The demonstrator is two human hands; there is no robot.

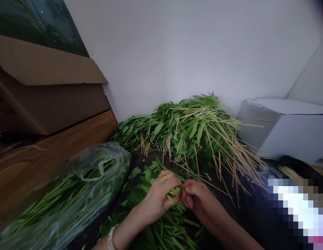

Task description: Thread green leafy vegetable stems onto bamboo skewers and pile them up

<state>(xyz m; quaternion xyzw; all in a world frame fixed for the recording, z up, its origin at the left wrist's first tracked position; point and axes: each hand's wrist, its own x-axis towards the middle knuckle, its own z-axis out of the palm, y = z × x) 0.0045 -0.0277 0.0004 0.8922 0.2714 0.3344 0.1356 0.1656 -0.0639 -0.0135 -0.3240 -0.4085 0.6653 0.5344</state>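
My left hand (160, 198), with a ring and a beaded bracelet, is closed around a small bunch of leafy green stems (175, 191). The cut stem ends poke out past its thumb and fingers. Right beside it, my right hand (199, 199) pinches at the bunch's end; a thin dark bit shows between the fingertips, too small to name. Loose leafy greens (171, 227) lie beneath both hands on a dark sheet. Just beyond, a large heap of leafy greens (161, 126) carries many thin wooden sticks (236, 156), which jut out toward the right and front.
At left, a clear plastic bag (98, 194) holds long green stems. A cardboard box (59, 100) stands on a wooden surface (80, 133) behind it. A white box (294, 130) sits at right against the white wall (177, 52). More sticks (291, 172) lie near it.
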